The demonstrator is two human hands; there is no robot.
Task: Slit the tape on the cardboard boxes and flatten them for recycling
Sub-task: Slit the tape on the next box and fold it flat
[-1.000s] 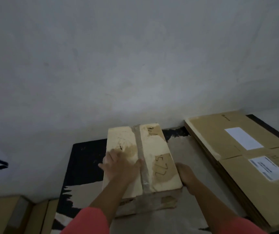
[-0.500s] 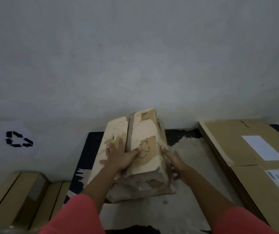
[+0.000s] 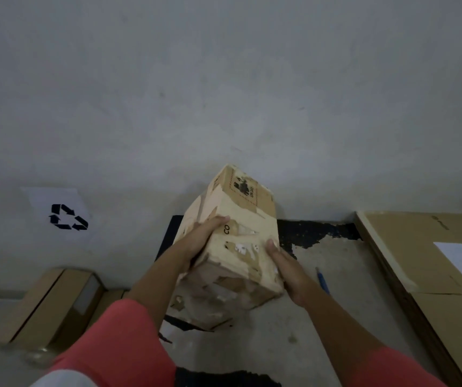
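Observation:
A worn, pale cardboard box (image 3: pixel 241 219) with torn labels and tape remnants is up on end, tilted away from me over the dark, scuffed work surface (image 3: pixel 344 311). My left hand (image 3: pixel 200 240) grips its left side, fingers wrapped over the edge onto the upper face. Along the box's right edge, my right hand (image 3: pixel 288 269) presses with straight fingers. The box's underside is hidden. To the right of my right hand a slim blue tool (image 3: pixel 322 280), shaped like a pen or cutter, lies on the surface.
A stack of flat brown cardboard (image 3: pixel 419 247) with white labels fills the right side. Two brown boxes (image 3: pixel 53 300) stand low at the left by the wall. A sheet with a black recycling symbol (image 3: pixel 65 216) is on the grey wall.
The box lay flat with its taped face up; both hands have lifted and turned it onto its end, so another face shows. The blue tool has come into view.

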